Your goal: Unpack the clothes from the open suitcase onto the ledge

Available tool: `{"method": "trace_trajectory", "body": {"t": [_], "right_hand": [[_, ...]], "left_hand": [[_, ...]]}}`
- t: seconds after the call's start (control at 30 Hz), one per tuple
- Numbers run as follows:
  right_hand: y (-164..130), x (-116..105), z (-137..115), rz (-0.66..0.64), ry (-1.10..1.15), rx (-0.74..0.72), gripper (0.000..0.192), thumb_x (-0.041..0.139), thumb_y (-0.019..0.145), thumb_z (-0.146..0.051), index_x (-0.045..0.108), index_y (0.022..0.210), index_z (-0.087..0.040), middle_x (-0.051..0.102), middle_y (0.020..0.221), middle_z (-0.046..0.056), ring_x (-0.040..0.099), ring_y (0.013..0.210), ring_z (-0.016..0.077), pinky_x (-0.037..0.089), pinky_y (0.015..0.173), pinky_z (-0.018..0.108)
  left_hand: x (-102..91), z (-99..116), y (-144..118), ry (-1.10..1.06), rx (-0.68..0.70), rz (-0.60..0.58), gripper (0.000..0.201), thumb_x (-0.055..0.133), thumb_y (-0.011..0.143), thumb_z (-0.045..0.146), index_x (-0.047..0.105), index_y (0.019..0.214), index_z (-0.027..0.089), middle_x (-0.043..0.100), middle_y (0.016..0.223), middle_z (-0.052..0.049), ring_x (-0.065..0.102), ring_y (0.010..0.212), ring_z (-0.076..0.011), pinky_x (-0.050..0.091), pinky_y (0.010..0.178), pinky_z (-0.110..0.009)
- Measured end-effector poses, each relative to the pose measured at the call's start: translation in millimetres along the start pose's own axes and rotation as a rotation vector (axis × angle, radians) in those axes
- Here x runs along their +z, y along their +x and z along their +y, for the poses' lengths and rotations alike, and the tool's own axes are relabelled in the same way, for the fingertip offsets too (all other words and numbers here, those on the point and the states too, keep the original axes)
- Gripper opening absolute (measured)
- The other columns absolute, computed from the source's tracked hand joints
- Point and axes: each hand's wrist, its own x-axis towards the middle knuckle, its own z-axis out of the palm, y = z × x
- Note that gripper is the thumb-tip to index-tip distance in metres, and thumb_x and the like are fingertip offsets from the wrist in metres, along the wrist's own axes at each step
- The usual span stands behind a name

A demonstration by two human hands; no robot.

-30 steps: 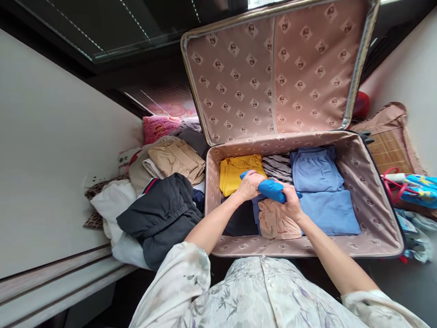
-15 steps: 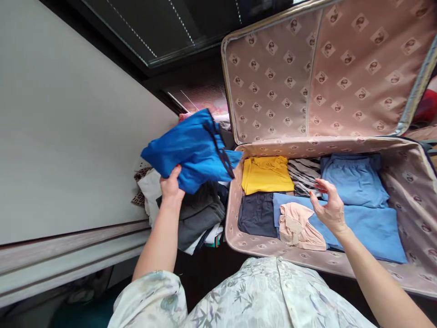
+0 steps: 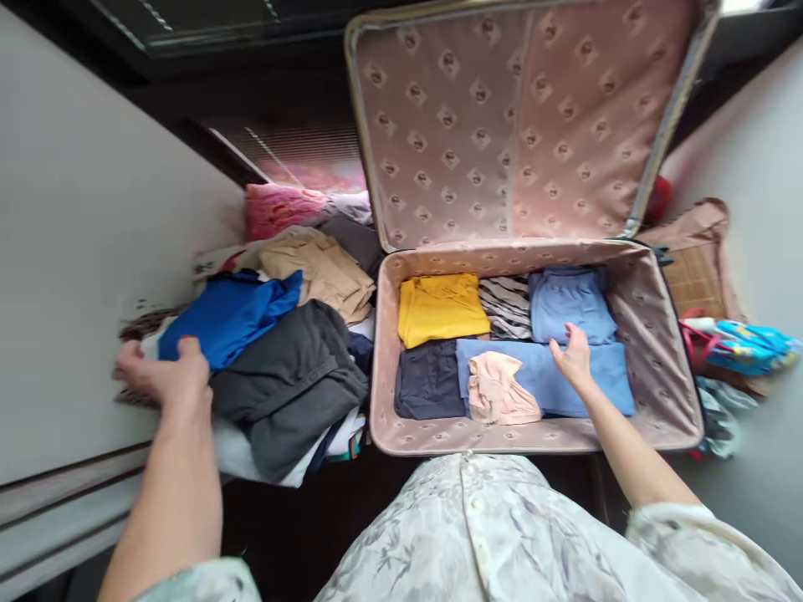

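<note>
My left hand [image 3: 164,374] is open at the near left edge of a blue garment [image 3: 229,316], its thumb close to the cloth; whether it touches is blurred. The blue garment lies on the clothes pile, beside dark grey folded clothing [image 3: 292,376] and beige clothing [image 3: 326,272]. Over the open suitcase [image 3: 668,401], my right hand [image 3: 572,355] hovers empty with fingers apart. Beneath it are folded light blue cloth [image 3: 602,380] and light blue elastic-waist clothing [image 3: 570,301]. A crumpled peach garment [image 3: 498,389], yellow clothing [image 3: 442,308], dark clothing [image 3: 430,380] and striped cloth [image 3: 505,305] also lie inside.
The suitcase lid [image 3: 477,125] stands raised at the back. A pink fuzzy textile [image 3: 282,209] lies behind the pile. Right of the suitcase are a brown bag-like item [image 3: 696,259] and a bright blue patterned item [image 3: 759,344]. A white wall [image 3: 69,251] bounds the left side.
My left hand has moved left and set the blue garment down on the pile, letting go of it. My right hand stays over the suitcase. The view has swung, showing more on both sides.
</note>
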Motion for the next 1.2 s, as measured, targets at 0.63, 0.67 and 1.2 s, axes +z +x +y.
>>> {"method": "trace_trajectory", "body": {"t": [0.63,0.67,1.2], "right_hand": [[122.0,-26.4,40.5,-0.268,-0.29,0.441,0.075,0.076,0.083,-0.05,0.046,0.132,-0.001,0.052,0.137,0.034,0.04,0.133,0.0378,0.023,0.11,0.051],[119.7,-26.7,39.3,-0.257,-0.296,0.419,0.069,0.075,0.085,-0.047,0.047,0.129,-0.002,0.052,0.137,0.033,0.041,0.132,0.0375,0.025,0.109,0.051],[91.6,-106.3,9.0,-0.071,0.003,0.129,0.048,0.074,0.073,-0.033,0.053,0.115,-0.022,0.067,0.097,0.007,0.064,0.091,0.0271,0.05,0.085,0.038]], "left_hand": [[258.1,48.5,-336.2,0.183,0.801,-1.394,0.051,0.074,0.081,0.025,0.059,0.129,0.021,0.062,0.132,-0.013,0.059,0.123,-0.0309,0.048,0.105,-0.046],[268.0,47.0,-345.7,0.291,0.94,-1.395,0.058,0.077,0.078,0.024,0.057,0.132,0.021,0.059,0.136,-0.014,0.055,0.126,-0.0336,0.045,0.106,-0.048],[275.4,30.1,-347.8,0.446,1.082,-1.534,0.03,0.068,0.083,0.023,0.064,0.112,0.018,0.061,0.124,-0.014,0.059,0.113,-0.0294,0.047,0.096,-0.038]]}}
